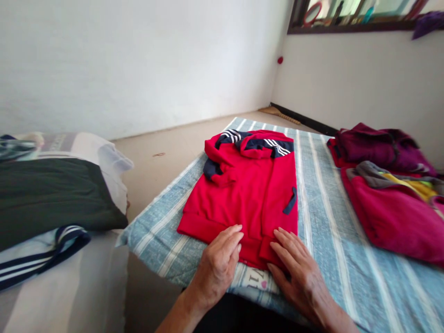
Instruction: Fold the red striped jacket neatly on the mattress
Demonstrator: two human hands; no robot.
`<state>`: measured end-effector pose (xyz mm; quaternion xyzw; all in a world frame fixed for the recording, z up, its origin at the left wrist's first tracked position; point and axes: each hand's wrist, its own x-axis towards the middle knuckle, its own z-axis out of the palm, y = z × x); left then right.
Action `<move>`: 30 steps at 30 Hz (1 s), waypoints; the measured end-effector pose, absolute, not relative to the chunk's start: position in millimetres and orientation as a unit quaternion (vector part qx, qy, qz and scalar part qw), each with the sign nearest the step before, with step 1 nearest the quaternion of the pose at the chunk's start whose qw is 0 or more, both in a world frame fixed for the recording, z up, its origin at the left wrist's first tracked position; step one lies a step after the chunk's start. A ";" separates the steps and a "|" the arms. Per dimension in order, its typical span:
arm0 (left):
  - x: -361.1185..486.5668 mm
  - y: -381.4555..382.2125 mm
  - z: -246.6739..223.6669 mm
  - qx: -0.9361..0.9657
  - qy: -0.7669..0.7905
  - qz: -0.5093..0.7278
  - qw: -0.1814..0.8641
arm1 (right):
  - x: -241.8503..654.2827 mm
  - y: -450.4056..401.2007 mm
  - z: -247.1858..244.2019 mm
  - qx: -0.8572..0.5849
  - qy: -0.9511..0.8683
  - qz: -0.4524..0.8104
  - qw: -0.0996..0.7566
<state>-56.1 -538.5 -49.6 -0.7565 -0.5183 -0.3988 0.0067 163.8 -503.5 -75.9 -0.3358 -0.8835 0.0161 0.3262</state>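
A red jacket [243,199] with navy patches and white stripes at the shoulders lies partly folded on a blue striped cloth [326,222]. One sleeve is laid down along its right side, and the other is bent across the upper left. My left hand [218,263] rests at the hem, fingers stretched out close together on the fabric. On the right, my right hand [298,266] lies over the sleeve cuff and the hem corner with its fingers extended and its thumb near the lower edge.
Folded maroon [378,148] and pink-red garments [395,212] lie at the right. At the left, a dark green garment [58,199] and a navy-striped piece [45,254] sit on a pale-covered surface. Beyond are white walls, a broom [280,114] on the floor and a window ledge [347,28].
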 end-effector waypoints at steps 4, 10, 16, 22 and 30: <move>-56.9 -538.8 -50.8 -0.763 -0.516 -0.387 0.026 | 162.0 -504.9 -77.0 -0.343 -0.883 0.012 0.322; -59.9 -535.9 -56.2 -0.765 -0.513 -0.383 0.066 | 159.5 -504.3 -77.9 -0.338 -0.879 -0.007 0.336; -67.1 -537.7 -64.4 -0.775 -0.508 -0.363 0.093 | 155.5 -494.0 -78.1 -0.297 -0.873 -0.078 0.380; -76.8 -525.5 -92.1 -0.777 -0.470 -0.391 0.149 | 153.6 -480.0 -88.4 -0.260 -0.868 -0.137 0.401; -78.7 -526.9 -97.6 -0.779 -0.465 -0.385 0.167 | 156.0 -476.7 -126.8 -0.282 -0.854 -0.099 0.427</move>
